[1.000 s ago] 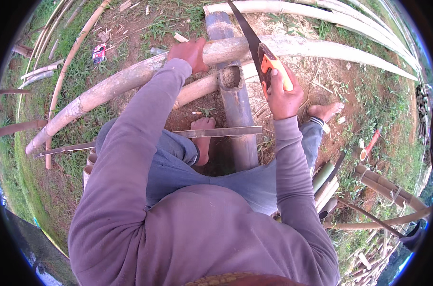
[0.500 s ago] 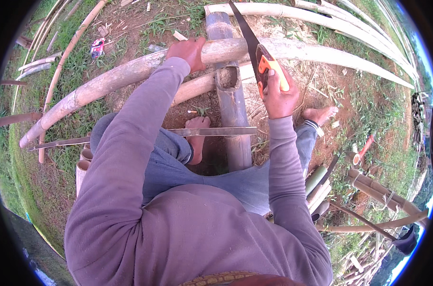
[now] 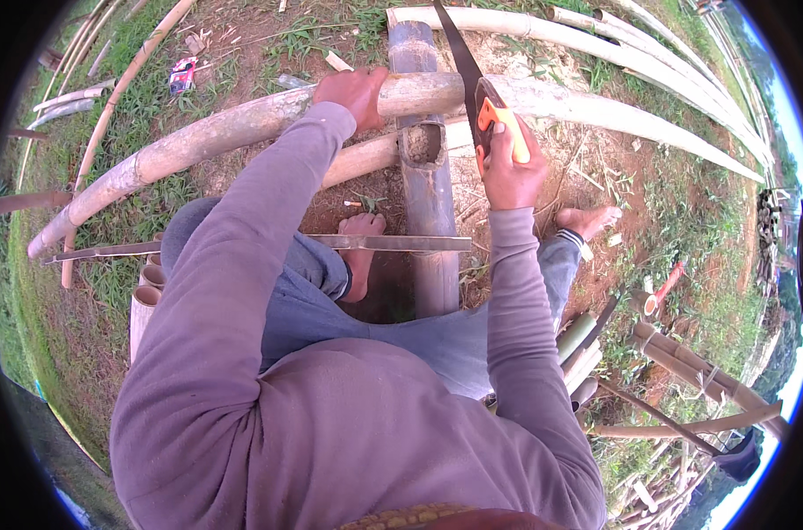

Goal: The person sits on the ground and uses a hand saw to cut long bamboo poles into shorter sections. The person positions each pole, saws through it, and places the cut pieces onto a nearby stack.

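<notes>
Nearest, note the split bamboo strip (image 3: 401, 243) crossing over the near part of the dark bamboo support (image 3: 435, 199), and the bare left foot (image 3: 362, 247) just left of that support. Might be struck there in case of a falling offcut. To the support's right, see the right hand (image 3: 513, 172) with fingers clamped on the orange handle of the saw (image 3: 506, 117). Could bind or jump through a twisted wrist or a pinched cut; cannot tell depth. Farther out, find the pale bamboo pole (image 3: 216, 135) laid across the support's far part, under the blade just right of the support. Could roll or skid on such a rounded rest through uneven pressure, or splinter from sagging weight on the right. Just left of the support, see the left hand (image 3: 353, 95) gripping that pole, fingers curled over, tips hidden. Risks a cut from any leftward skip.
</notes>
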Motion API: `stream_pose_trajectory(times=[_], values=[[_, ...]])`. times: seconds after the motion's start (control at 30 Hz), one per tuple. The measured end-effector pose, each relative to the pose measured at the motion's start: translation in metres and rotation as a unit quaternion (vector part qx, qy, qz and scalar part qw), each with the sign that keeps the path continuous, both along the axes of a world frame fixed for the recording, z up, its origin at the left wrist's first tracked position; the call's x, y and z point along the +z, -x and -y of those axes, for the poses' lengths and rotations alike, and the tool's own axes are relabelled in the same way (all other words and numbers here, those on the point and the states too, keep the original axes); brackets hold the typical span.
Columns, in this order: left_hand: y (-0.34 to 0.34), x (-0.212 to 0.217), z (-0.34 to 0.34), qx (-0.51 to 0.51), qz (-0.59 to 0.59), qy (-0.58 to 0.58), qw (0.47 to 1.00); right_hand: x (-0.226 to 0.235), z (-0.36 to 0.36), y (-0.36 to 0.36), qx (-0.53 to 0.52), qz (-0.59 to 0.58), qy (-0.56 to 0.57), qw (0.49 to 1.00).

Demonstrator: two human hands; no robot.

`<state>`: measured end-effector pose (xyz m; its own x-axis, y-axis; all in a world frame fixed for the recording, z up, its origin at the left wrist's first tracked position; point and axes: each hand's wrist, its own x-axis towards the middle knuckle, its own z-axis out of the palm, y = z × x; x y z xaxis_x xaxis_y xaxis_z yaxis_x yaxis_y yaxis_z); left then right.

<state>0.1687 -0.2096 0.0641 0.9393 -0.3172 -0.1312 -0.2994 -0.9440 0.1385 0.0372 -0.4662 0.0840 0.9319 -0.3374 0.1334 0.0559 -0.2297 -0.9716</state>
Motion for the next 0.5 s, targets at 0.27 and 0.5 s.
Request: stream_pose_trajectory(times=[0.27, 0.5], values=[[0.008, -0.001, -0.02, 0.013, -0.014, 0.0, 1.0, 0.016, 0.019, 0.177, 0.018, -0.007, -0.052, 0.998], [0.019, -0.002, -0.001, 0.01, 0.0, 0.003, 1.0, 0.01, -0.007, -0.004, 0.011, -0.023, -0.069, 0.997]])
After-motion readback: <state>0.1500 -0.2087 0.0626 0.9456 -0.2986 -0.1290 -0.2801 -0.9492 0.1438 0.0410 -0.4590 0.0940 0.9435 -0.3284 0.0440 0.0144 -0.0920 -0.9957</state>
